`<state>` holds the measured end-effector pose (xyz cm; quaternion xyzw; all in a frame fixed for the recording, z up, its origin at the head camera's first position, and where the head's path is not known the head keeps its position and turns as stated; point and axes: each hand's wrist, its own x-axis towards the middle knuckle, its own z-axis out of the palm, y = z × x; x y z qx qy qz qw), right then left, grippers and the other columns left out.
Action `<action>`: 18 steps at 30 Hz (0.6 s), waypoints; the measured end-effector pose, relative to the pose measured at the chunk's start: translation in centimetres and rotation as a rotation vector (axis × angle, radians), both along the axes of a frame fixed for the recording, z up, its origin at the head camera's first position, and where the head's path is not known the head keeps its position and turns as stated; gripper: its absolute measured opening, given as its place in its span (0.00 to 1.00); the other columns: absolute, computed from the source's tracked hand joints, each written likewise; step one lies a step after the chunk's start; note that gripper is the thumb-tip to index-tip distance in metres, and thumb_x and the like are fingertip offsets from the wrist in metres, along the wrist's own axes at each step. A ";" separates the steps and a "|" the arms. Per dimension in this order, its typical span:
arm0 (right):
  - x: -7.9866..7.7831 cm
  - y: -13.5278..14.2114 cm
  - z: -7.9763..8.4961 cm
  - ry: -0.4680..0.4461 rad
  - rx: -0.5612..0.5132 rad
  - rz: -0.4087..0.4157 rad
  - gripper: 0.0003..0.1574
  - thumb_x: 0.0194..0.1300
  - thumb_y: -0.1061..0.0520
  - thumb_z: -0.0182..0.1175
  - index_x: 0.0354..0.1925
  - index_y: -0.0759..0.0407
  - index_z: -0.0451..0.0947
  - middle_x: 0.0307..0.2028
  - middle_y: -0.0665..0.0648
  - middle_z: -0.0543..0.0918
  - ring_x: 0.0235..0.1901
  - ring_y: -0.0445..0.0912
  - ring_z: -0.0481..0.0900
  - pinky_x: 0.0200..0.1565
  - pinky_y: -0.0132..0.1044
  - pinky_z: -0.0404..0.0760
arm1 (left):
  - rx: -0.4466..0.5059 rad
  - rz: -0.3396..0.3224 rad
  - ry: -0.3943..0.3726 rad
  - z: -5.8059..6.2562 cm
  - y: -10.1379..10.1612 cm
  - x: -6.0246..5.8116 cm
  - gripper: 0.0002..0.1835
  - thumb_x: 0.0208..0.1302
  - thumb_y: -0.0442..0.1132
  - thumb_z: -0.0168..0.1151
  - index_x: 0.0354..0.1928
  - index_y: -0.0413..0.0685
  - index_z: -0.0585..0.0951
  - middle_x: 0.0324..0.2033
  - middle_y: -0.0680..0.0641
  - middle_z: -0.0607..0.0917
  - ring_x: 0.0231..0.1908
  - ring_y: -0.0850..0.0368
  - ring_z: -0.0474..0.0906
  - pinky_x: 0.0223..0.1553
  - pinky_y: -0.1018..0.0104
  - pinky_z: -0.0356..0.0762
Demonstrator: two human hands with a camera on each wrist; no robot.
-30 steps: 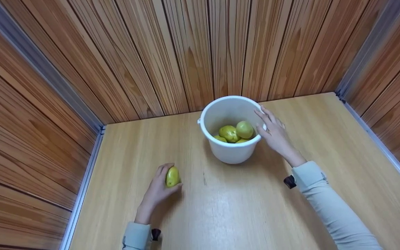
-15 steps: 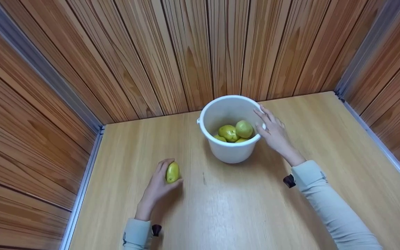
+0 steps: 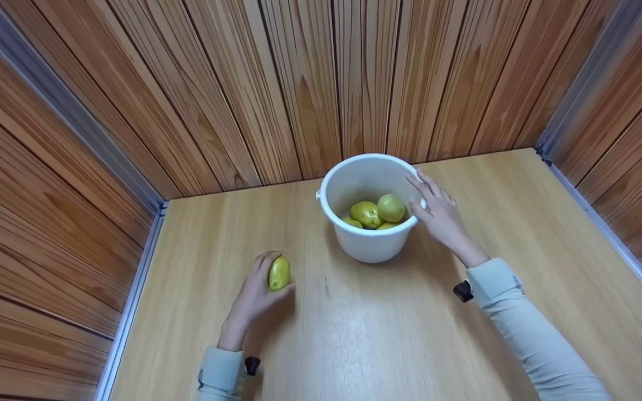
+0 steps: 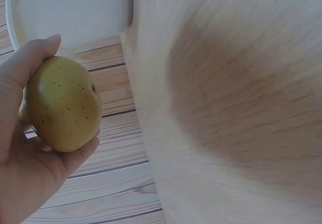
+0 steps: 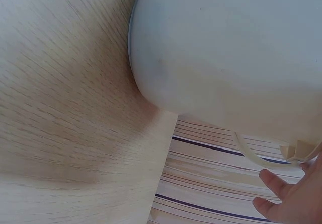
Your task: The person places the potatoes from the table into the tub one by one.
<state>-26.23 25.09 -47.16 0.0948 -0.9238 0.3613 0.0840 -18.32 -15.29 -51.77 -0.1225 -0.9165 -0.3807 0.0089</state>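
Note:
In the head view my left hand grips a yellow-green pear between thumb and fingers. The left wrist view shows this pear, brown-speckled with a small dimple at one end, held above the table. To its right on the table stands a white bucket, upright. Inside lie several yellow-green fruits, one rounder and paler on top. My right hand rests on the bucket's right rim, fingers spread and fairly straight. The right wrist view shows two extended fingertips beside the bucket's handle.
A light wooden table carries everything. Behind it rises a wood-plank wall, close to the bucket. More plank walls stand on the left and right, with metal rails along the table's sides.
My left hand, gripping the pear, has moved slightly away from me and a little to the right. My right hand and the bucket have stayed in place.

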 end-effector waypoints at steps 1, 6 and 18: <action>0.0 0.0 0.0 0.003 0.003 0.002 0.34 0.69 0.43 0.45 0.70 0.36 0.51 0.73 0.50 0.45 0.68 0.62 0.47 0.62 0.66 0.40 | 0.001 0.003 -0.002 0.0 0.1 0.0 0.38 0.50 0.43 0.71 0.64 0.55 0.65 0.60 0.46 0.67 0.49 0.52 0.71 0.48 0.54 0.75; -0.1 0.1 -0.2 0.010 0.015 0.004 0.34 0.69 0.44 0.46 0.70 0.36 0.50 0.73 0.51 0.46 0.68 0.64 0.48 0.61 0.67 0.41 | 0.009 -0.008 -0.003 0.4 0.4 -0.1 0.38 0.50 0.44 0.71 0.64 0.57 0.64 0.60 0.48 0.67 0.50 0.53 0.70 0.51 0.54 0.74; 0.0 0.0 0.0 -0.016 0.010 -0.005 0.33 0.69 0.43 0.46 0.69 0.31 0.51 0.73 0.48 0.45 0.69 0.62 0.46 0.63 0.66 0.39 | 0.022 -0.030 0.008 1.2 1.0 -0.5 0.39 0.51 0.48 0.70 0.65 0.61 0.63 0.62 0.51 0.65 0.54 0.55 0.68 0.55 0.54 0.72</action>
